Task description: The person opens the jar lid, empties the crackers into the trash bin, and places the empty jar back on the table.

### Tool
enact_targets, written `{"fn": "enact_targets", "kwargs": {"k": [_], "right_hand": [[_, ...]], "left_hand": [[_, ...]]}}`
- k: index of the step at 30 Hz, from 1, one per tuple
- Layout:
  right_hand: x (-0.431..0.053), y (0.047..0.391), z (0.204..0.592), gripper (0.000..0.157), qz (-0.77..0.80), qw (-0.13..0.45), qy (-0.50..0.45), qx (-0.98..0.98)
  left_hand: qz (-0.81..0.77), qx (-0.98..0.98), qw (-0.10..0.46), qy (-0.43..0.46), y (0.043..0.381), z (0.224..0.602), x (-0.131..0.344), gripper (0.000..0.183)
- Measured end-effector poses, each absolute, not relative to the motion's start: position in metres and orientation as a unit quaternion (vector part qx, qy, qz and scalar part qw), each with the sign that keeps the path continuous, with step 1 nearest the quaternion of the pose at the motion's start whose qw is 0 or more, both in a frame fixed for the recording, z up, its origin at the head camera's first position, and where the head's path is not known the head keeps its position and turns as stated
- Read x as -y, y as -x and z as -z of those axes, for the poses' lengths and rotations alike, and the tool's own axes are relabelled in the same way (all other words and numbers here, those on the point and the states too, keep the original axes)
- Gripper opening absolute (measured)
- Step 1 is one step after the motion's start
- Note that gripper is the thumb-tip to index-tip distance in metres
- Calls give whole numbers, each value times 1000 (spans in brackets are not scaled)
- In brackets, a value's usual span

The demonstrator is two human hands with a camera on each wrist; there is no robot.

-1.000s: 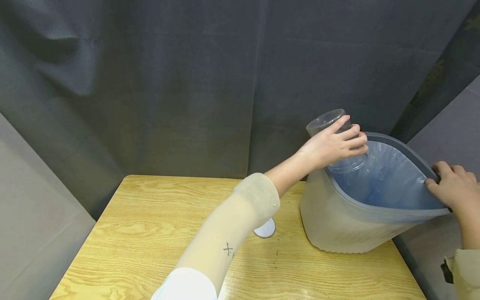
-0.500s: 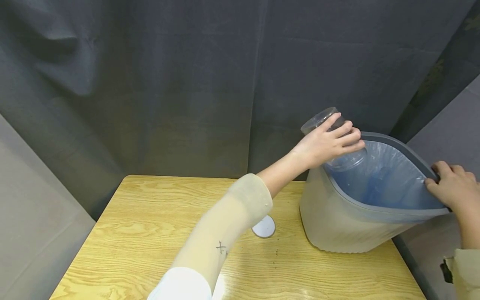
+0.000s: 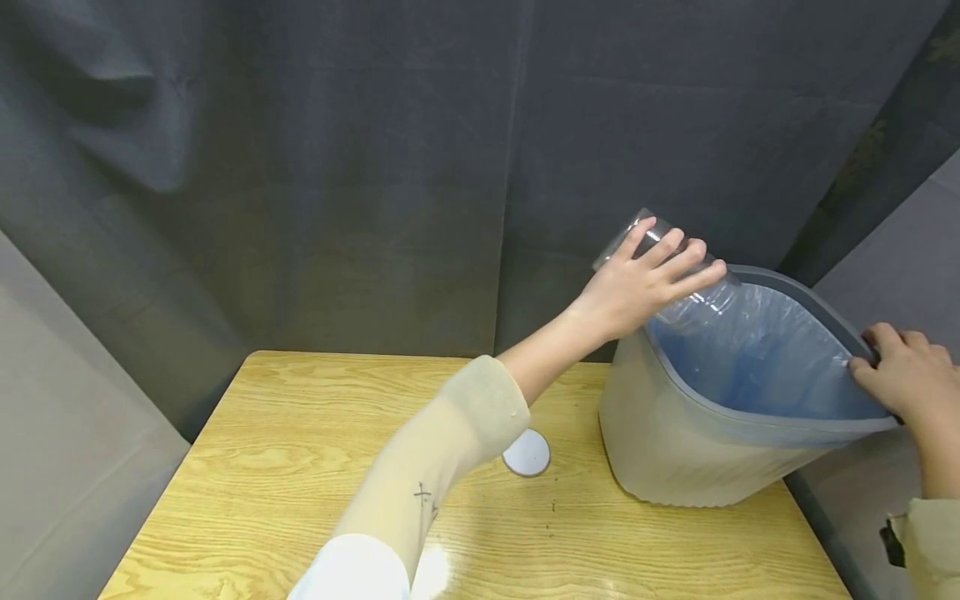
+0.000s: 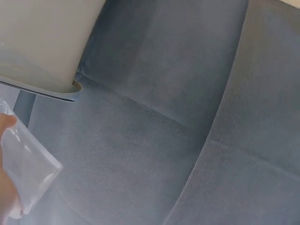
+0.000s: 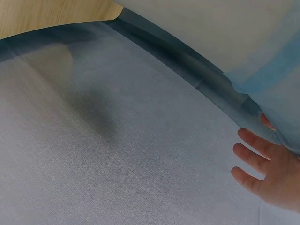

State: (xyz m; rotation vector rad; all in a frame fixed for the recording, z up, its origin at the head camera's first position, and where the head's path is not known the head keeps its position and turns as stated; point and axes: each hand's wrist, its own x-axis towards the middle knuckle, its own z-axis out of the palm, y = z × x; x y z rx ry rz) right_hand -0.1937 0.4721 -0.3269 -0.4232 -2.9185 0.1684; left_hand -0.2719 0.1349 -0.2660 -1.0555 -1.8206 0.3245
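A clear plastic jar (image 3: pixel 703 308) is tilted over the left side of a grey trash can (image 3: pixel 682 450), its lower end just inside the opening. My left hand (image 3: pixel 630 287) grips the jar from the near side, fingers spread round its wall. In the left wrist view the jar (image 4: pixel 30 164) appears see-through, with part of the hand (image 4: pixel 7 178) on it. My right hand (image 3: pixel 911 371) holds the can's right rim, thumb at the inner side. From the right wrist, its fingers (image 5: pixel 253 157) show outside the can, beside the blue liner edge (image 5: pixel 276 65).
The can stands tilted on the right of a wooden table (image 3: pixel 300 467), lined with a bluish plastic bag (image 3: pixel 772 358). A round white disc (image 3: pixel 527 452) lies on the table left of the can. Dark cloth (image 3: pixel 337 167) hangs behind.
My left hand has shifted slightly left and tipped the jar further over, its upper end swinging left. The right hand and the trash can have stayed put.
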Motion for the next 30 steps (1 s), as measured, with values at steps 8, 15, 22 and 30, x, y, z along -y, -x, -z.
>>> {"fn": "enact_targets", "kwargs": {"k": [8, 15, 22, 30], "right_hand": [[-474, 195, 328, 44, -56, 89, 148, 983], [-474, 195, 329, 44, -56, 94, 147, 983], [-476, 196, 329, 44, -55, 95, 145, 983], [-476, 196, 330, 43, -57, 96, 143, 983]], "left_hand": [[-69, 749, 518, 407, 271, 272, -131, 51], [-43, 785, 480, 390, 267, 279, -125, 64], [9, 814, 443, 376, 264, 290, -117, 73], [49, 809, 460, 364, 261, 302, -108, 76]]}}
